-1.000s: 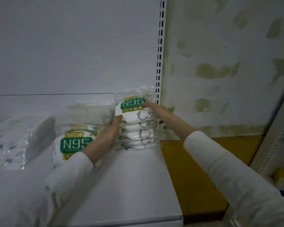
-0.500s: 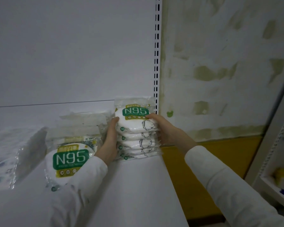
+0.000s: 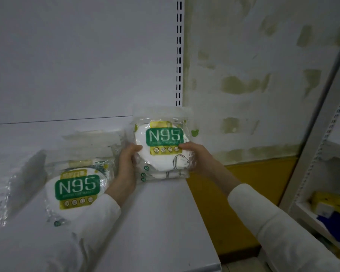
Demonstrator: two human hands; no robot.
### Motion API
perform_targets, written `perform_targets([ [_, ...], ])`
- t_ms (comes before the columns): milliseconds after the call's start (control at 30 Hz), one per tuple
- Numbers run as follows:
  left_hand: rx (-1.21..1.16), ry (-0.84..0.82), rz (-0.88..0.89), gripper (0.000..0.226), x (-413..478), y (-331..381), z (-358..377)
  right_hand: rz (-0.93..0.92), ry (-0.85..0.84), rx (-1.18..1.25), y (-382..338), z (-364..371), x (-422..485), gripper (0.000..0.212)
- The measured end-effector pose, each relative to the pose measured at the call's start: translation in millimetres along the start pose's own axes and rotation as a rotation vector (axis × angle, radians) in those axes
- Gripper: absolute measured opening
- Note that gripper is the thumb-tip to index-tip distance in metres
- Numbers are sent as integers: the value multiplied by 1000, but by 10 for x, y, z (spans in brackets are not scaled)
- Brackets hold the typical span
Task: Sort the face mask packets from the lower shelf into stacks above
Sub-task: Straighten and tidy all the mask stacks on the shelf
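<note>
Head view: N95 packet stack (image 3: 161, 154) under slotted upright (image 3: 178, 55), top label now tipped toward camera. Left hand (image 3: 127, 165) and right hand (image 3: 196, 160) still grip its sides, fingers curled. Likely squaring stack, release pending.

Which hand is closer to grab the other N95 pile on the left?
Left, probably. The left hand grips the held stack on the side next to the other N95 pile; the right hand is beyond that stack.
</note>
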State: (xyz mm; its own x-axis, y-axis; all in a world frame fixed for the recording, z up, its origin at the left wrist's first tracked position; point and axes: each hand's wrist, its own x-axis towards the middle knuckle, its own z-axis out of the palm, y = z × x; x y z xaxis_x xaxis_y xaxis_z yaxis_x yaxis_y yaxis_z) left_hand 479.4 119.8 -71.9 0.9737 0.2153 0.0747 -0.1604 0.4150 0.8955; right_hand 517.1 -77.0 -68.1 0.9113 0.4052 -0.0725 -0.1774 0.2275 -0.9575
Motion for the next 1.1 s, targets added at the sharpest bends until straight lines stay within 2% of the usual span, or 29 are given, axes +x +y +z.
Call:
perform_targets([
  [100, -49, -56, 85, 87, -30, 8, -11, -86, -70, 34, 81, -60, 70, 118],
  [133, -27, -56, 93, 92, -22, 14, -12, -87, -92, 11, 101, -63, 85, 125],
  [233, 75, -62, 39, 93, -43, -5, -37, -2, -175, -128, 219, -55, 98, 124],
  [333, 169, -79, -46, 104, -79, -62, -112, 36, -207, -260, 308, -50, 69, 119],
  [433, 254, -67, -56, 103, -97, -69, -159, -1, -204, -220, 311, -41, 44, 123],
  [533, 268, -96, -59, 102, -171, -45, -169, -92, -213, -196, 304, 8, -31, 96],
  [633, 229, -112, -60, 87, -226, -53, -160, -124, -116, -164, 379, 93, -83, 71],
  [733, 255, -76, -70, 71, -262, -78, -102, -98, -23, -17, 443, 243, -89, 40],
  [800, 240, -34, -103, 73, -256, -77, -80, -66, 26, 51, 409, 357, -73, 19],
  [900, 247, 62, -123, 99, -229, -10, -75, -22, 67, 70, 352, 435, -6, 19],
  [933, 297, 75, -120, 99, -228, 7, -92, -5, 74, 65, 357, 455, -4, 20],
  [1033, 393, 82, -95, 76, -312, 9, -113, 42, 82, 7, 468, 423, 8, 16],
  [1100, 443, 104, -60, 68, -369, -25, -135, 11, 71, -45, 489, 394, -16, 14],
])
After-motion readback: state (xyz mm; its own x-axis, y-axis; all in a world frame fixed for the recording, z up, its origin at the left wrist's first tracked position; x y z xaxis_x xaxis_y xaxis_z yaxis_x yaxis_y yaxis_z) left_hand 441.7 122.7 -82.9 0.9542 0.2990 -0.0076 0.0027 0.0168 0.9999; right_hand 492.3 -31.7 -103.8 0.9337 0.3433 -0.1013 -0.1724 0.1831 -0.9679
